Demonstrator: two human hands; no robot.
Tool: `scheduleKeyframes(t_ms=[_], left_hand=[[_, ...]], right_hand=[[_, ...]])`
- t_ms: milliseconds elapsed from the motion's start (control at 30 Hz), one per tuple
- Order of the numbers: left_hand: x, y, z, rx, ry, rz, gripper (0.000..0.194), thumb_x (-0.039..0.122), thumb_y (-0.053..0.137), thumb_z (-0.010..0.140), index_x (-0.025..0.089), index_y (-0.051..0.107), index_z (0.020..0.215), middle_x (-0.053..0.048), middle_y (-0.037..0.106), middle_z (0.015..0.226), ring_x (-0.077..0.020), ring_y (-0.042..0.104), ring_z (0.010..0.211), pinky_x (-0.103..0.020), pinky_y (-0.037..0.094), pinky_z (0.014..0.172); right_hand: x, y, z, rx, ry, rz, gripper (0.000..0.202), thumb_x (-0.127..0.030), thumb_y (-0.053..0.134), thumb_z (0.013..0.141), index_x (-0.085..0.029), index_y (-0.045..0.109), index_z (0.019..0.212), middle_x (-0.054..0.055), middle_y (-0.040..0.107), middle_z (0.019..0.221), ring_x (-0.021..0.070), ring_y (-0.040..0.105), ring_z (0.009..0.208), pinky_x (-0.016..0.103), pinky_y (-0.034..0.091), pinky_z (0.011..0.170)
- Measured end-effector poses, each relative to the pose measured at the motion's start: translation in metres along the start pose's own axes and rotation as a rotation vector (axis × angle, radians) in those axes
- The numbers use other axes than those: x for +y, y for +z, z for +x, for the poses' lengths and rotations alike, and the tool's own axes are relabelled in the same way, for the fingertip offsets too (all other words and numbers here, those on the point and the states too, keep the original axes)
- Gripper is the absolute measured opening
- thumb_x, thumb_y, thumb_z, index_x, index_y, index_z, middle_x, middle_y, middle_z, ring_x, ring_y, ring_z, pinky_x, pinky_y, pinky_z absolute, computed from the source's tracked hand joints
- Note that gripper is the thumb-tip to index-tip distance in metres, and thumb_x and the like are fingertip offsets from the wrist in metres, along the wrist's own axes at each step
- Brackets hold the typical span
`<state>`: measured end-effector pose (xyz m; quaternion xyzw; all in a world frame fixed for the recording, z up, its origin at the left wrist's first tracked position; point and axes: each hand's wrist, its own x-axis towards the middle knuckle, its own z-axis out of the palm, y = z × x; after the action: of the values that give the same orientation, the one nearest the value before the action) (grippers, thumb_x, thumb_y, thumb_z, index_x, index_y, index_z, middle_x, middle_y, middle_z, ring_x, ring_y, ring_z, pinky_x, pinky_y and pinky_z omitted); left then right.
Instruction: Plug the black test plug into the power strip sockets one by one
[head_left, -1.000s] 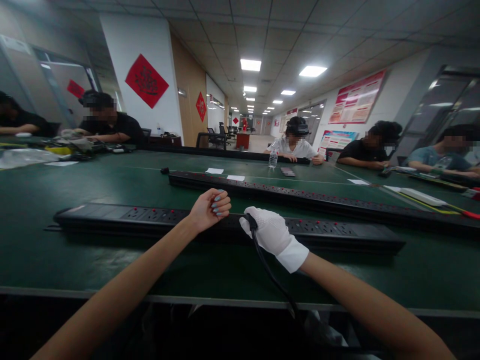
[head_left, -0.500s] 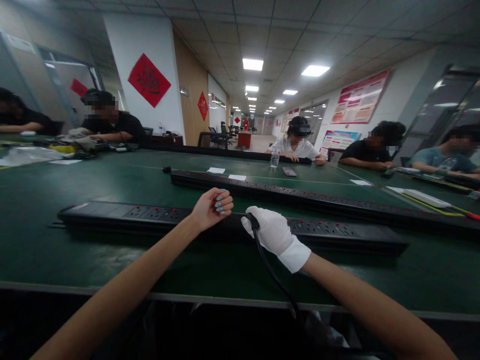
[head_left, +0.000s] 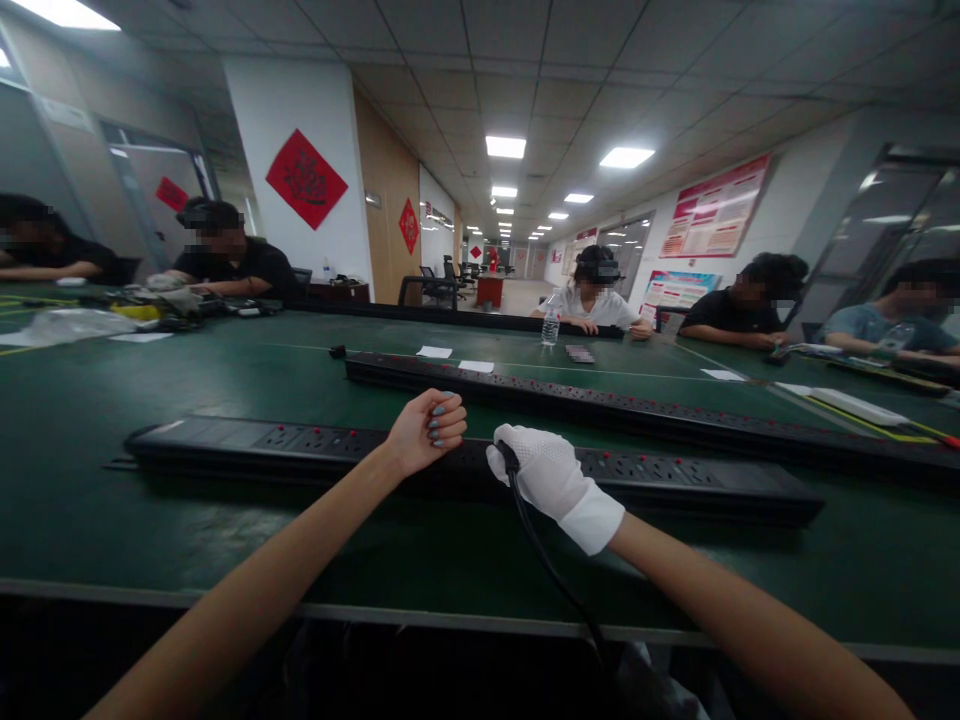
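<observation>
A long black power strip [head_left: 720, 480] with red-dotted sockets lies across the green table in front of me. Over its middle is my left hand [head_left: 429, 430], bare with blue-grey nails, its fingers curled into a loose fist; nothing shows in them. Just to the right, my right hand [head_left: 544, 475] in a white dotted glove is closed around a black plug [head_left: 508, 457]. The plug's front is hidden by the glove. From it a black cable [head_left: 547, 560] hangs down past the table's front edge. I cannot tell whether the plug touches the strip.
Behind lies a longer black power strip [head_left: 637, 408]. Paper slips [head_left: 476, 367], a water bottle [head_left: 550, 328] and a small stack [head_left: 580, 354] are farther back. Co-workers [head_left: 592, 290] sit around the table [head_left: 247, 370]. Plastic wrap [head_left: 75, 325] and tangled items lie at the left.
The whole view has shifted slightly downward in the picture. Both hands keep nearly the same pose over the strip, the plug still in the right one.
</observation>
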<state>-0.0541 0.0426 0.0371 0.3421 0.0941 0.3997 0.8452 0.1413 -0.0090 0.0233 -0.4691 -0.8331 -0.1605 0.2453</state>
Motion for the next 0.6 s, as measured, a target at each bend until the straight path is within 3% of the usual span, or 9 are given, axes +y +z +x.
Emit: scheduleKeyframes(t_ms=[600], left_hand=[[-0.014, 0.013, -0.001, -0.045, 0.030, 0.084, 0.025, 0.019, 0.044, 0.076, 0.015, 0.037, 0.052, 0.002, 0.030, 0.050, -0.0088, 0.034, 0.045, -0.021, 0.032, 0.043]], right_hand=[[0.029, -0.018, -0.017, -0.020, -0.023, 0.007, 0.028, -0.039, 0.039, 0.088, -0.020, 0.058, 0.085, 0.002, 0.061, 0.071, 0.0110, 0.053, 0.063, 0.021, 0.032, 0.060]])
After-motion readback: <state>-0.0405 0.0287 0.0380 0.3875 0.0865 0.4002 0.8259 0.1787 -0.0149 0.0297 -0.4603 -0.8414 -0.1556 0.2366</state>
